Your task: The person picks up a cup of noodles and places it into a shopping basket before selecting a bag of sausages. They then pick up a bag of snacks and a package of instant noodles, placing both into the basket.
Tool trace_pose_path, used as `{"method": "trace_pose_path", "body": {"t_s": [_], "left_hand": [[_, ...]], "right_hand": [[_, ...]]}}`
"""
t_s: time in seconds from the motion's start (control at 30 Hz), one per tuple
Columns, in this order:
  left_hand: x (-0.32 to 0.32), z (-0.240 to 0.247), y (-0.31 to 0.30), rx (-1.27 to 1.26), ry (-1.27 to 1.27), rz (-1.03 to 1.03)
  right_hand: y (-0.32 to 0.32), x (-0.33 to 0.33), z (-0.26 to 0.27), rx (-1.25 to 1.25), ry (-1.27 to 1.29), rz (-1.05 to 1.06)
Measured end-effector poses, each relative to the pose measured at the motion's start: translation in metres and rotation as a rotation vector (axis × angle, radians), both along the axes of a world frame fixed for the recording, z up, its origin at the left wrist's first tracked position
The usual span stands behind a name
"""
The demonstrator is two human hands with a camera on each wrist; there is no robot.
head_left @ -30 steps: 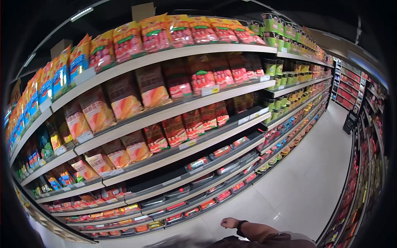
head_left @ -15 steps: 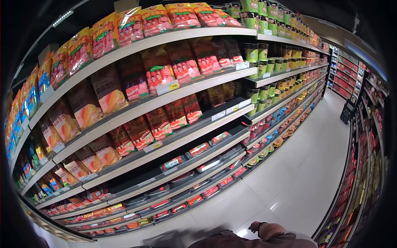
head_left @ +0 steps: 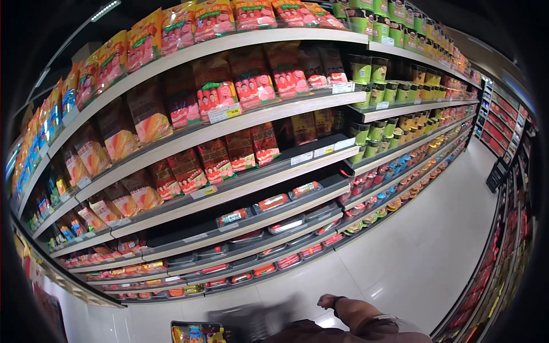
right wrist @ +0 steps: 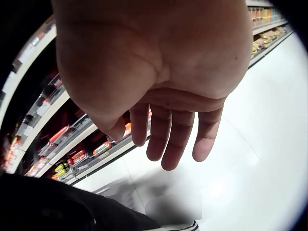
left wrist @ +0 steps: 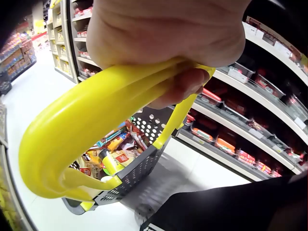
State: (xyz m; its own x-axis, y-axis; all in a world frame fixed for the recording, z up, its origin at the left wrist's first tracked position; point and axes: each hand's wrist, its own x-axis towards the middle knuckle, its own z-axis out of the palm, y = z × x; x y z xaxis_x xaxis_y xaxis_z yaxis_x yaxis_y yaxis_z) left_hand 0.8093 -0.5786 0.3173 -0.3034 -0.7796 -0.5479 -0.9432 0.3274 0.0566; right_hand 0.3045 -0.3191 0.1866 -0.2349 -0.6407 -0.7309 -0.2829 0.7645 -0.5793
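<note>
Basket point(left wrist: 139, 171) with mixed packets point(left wrist: 120, 153) inside is held at the near side of the aisle, near the stocked shelves point(head_left: 297, 107) on the left, its yellow handle point(left wrist: 72, 130) grasped by the curled fingers of the left hand point(left wrist: 168, 36), while the right hand point(right wrist: 154, 72) is held farther right, fingers released and slightly bent.

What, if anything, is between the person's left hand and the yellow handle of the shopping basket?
Nothing visible: the left hand grips the yellow handle directly, and the shopping basket hangs below with packaged goods inside.
</note>
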Motion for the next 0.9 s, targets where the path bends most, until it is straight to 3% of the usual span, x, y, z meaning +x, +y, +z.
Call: {"method": "trace_pose_path", "body": {"t_s": [0.1, 0.13, 0.17, 0.27, 0.33, 0.37, 0.4, 0.47, 0.5, 0.57, 0.6, 0.67, 0.73, 0.77, 0.8, 0.9], "left_hand": [[0.009, -0.048, 0.007, -0.037, -0.069, -0.125], [-0.021, -0.001, -0.006, -0.049, -0.091, -0.17], [-0.036, 0.035, 0.02, -0.062, -0.113, -0.214], [0.014, -0.125, -0.007, 0.01, -0.171, -0.333], [0.012, -0.127, 0.01, -0.847, 0.54, -0.822], [0.01, -0.127, 0.029, -0.46, 0.373, -0.571], [-0.007, -0.088, 0.041, -0.197, 0.194, -0.425], [-0.007, -0.145, 0.044, -0.615, 0.603, -0.413], [-0.023, -0.08, 0.059, 0.102, 0.66, 0.188], [-0.04, -0.017, 0.08, 0.152, 0.693, 0.213], [-0.041, -0.009, 0.086, 0.2, 0.725, 0.237], [-0.038, -0.039, 0.089, 0.184, 0.791, 0.203], [-0.038, -0.055, 0.089, -0.587, 0.597, -0.383], [-0.036, -0.063, 0.095, -0.446, 0.51, -0.192], [-0.036, -0.069, 0.096, -0.435, 0.522, -0.206], [-0.031, -0.107, 0.079, -0.257, 0.203, -0.414]], "right_hand": [[-0.024, -0.011, 0.023, -0.077, 0.096, -0.01], [-0.028, -0.009, 0.029, -0.08, 0.102, -0.004], [-0.03, -0.004, 0.037, -0.105, 0.102, -0.021], [-0.027, 0.01, 0.045, -0.14, 0.081, 0.004], [-0.019, 0.027, 0.052, -0.09, 0.075, 0.089], [-0.01, 0.037, 0.053, -0.066, 0.077, 0.07], [-0.003, 0.044, 0.054, -0.026, 0.044, 0.083], [0.015, 0.06, 0.06, 0.056, -0.017, 0.047], [0.025, 0.065, 0.057, 0.059, -0.016, 0.045], [0.043, 0.07, 0.047, 0.064, -0.027, 0.069], [0.049, 0.073, 0.049, 0.067, -0.023, 0.062], [0.067, 0.074, 0.055, 0.163, 0.012, 0.101], [0.085, 0.077, 0.062, 0.168, 0.035, 0.088], [0.096, 0.079, 0.066, 0.167, 0.057, 0.084], [0.109, 0.082, 0.07, 0.175, 0.062, 0.066], [0.153, 0.092, 0.081, 0.095, 0.066, -0.097]]}}
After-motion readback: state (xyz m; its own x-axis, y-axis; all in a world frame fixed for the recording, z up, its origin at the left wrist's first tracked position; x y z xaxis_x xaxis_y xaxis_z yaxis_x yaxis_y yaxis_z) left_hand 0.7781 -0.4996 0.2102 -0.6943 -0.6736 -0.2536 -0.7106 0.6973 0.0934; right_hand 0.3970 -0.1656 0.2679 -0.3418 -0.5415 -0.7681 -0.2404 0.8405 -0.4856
